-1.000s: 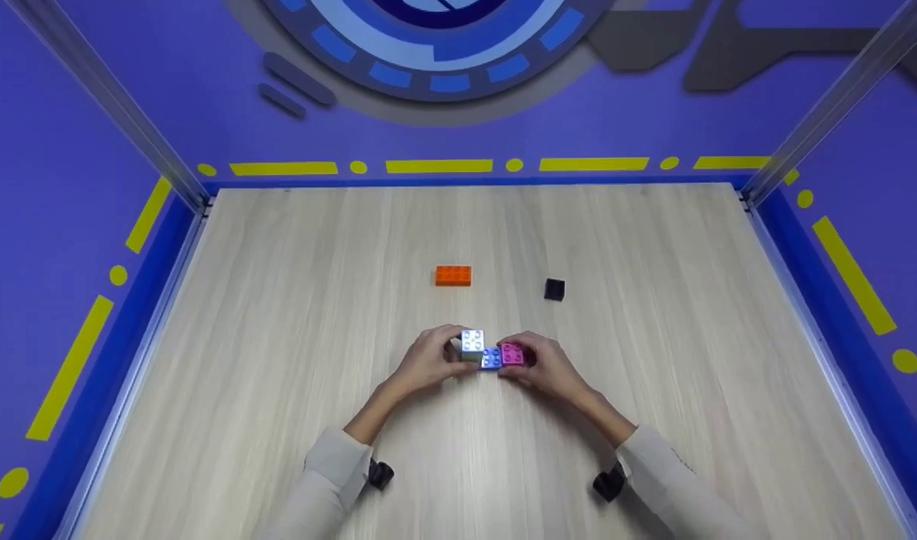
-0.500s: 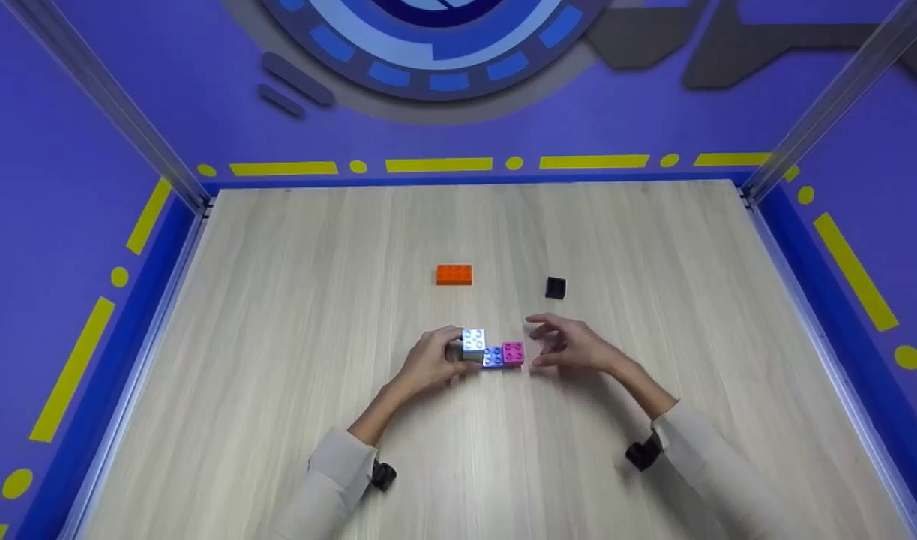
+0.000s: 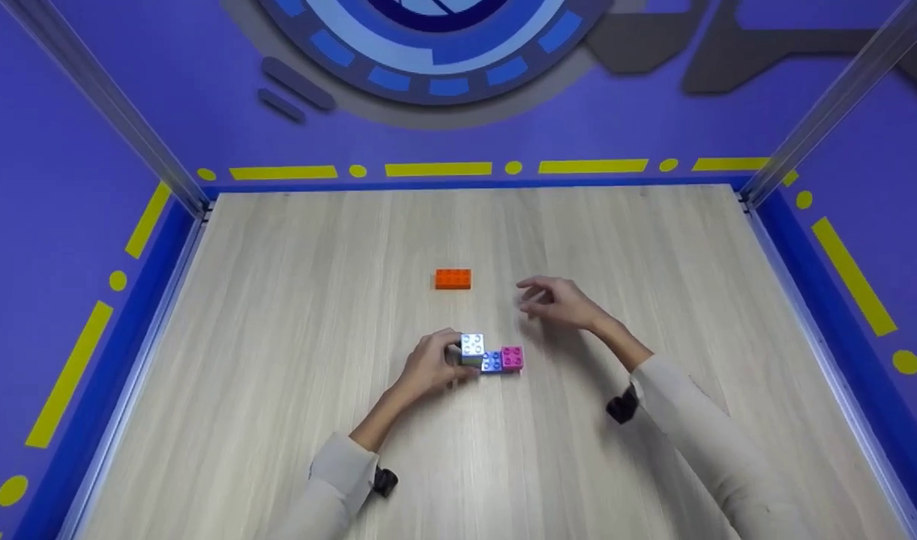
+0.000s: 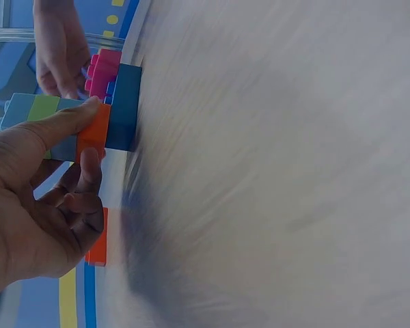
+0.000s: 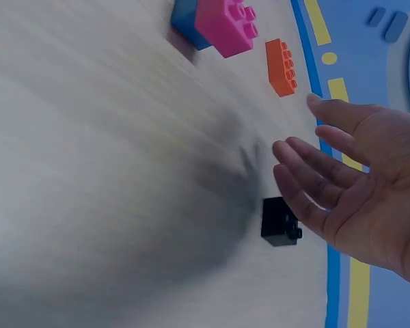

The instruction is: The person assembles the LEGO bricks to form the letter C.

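My left hand (image 3: 430, 363) grips a stack of toy building bricks (image 3: 472, 345) between thumb and fingers. Side on in the left wrist view, an orange brick (image 4: 93, 131) forms the bottom of this column, with bluish layers and a green brick (image 4: 44, 108) farther up. The column stands on one end of a long blue brick (image 4: 125, 102), and a pink brick (image 3: 511, 358) sits on the other end. My right hand (image 3: 561, 302) hovers with loose, parted fingers, holding nothing. Nearest to it is a black brick (image 5: 278, 222), which the hand hides in the head view.
A separate orange brick (image 3: 453, 279) lies on the wooden table (image 3: 316, 262) behind the stack. Blue panels (image 3: 473, 139) with yellow markings close off the back and both sides.
My right hand has let go of the pink brick, pulled away to the right, then moved farther back over the black brick. The left hand has kept its hold on the stack.
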Available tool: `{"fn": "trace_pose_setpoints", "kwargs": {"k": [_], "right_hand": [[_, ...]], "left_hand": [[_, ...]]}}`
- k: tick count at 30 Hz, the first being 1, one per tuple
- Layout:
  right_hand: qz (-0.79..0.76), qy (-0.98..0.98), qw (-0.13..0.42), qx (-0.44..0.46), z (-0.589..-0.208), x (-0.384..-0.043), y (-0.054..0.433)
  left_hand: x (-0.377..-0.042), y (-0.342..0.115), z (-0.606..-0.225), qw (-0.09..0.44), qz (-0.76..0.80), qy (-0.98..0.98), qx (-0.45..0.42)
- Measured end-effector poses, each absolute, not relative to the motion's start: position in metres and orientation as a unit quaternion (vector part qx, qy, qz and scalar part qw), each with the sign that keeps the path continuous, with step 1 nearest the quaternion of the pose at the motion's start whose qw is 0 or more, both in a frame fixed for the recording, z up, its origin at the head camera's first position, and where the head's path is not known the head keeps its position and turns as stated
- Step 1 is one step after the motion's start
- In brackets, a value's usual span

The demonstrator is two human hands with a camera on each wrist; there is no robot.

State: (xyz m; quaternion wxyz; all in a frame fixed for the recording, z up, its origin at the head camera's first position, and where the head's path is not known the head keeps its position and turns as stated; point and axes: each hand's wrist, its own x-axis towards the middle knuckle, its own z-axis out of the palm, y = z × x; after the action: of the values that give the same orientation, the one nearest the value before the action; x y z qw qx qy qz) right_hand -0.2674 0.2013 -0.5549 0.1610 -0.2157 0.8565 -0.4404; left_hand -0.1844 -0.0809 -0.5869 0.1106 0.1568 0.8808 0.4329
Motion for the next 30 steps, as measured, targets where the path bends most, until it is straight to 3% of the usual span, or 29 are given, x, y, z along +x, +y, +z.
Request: {"fn": "trace_pose_setpoints", "kwargs": {"k": [16, 30], "right_hand": [[-0.471, 0.845, 0.037, -0.252, -0.582, -0.309, 0.098], [-0.384, 0.892, 0.08, -0.225, -0.585, -0.314, 0.079]], "left_hand": [[-0.176, -0.097, -0.59, 0.089, 0.445, 0.879, 0.147], [-0.186, -0.081, -0.589, 0.08, 0.463, 0.867, 0.168]]}}
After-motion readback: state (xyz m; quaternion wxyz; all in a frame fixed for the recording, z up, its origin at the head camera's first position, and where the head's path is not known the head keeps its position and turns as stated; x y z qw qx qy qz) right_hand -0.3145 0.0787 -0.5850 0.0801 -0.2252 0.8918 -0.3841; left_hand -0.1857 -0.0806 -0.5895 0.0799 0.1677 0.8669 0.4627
